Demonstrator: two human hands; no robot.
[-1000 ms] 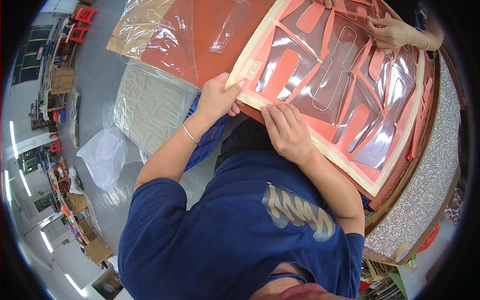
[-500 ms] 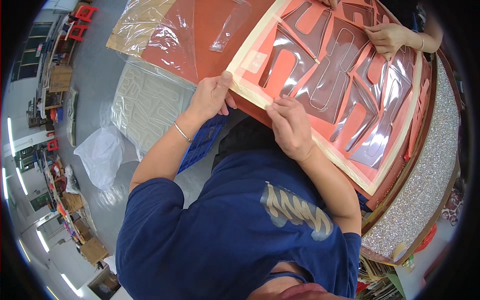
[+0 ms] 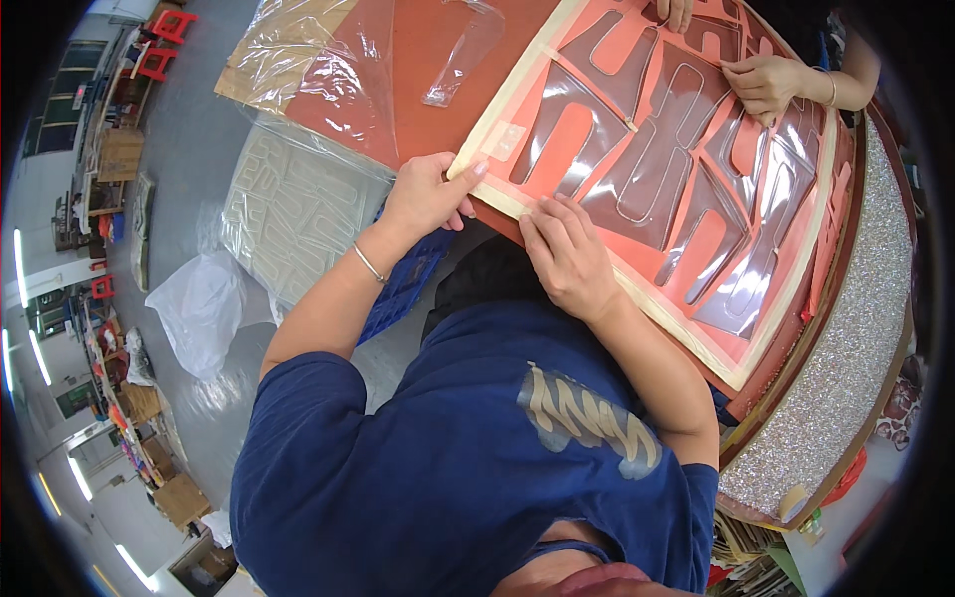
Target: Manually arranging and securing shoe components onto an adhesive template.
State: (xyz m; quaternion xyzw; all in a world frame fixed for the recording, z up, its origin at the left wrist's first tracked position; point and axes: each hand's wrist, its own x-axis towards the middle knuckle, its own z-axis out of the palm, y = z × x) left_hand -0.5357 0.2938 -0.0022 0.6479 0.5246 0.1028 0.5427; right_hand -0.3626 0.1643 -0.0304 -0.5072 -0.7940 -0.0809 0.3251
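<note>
A pink sheet (image 3: 706, 323) with a cream tape border (image 3: 671, 320) lies tilted across the red-brown table. Glossy clear plastic (image 3: 652, 159) with long rounded cut-outs covers its middle. My left hand (image 3: 428, 197) pinches the near left corner, thumb on top of the tape and fingers underneath. Close beside it, my right hand (image 3: 572, 257) is closed on the near taped edge, its fingertips on the cream strip. Across the sheet, another person's hand (image 3: 766, 85) holds a pink strip by the plastic, and that person's other fingers (image 3: 674, 12) show at the top edge.
Clear film (image 3: 343, 75) and a loose plastic piece (image 3: 463, 55) lie on the table (image 3: 423, 95). Below its left edge are a stack of clear moulded sheets (image 3: 288, 214), a blue crate (image 3: 403, 289) and a white plastic bag (image 3: 199, 313). Silvery glitter material (image 3: 846, 338) curves along the right.
My left thumb has slid inward over the corner onto the tape. My right hand has shifted slightly left along the edge. The other person's upper fingers have come further into view.
</note>
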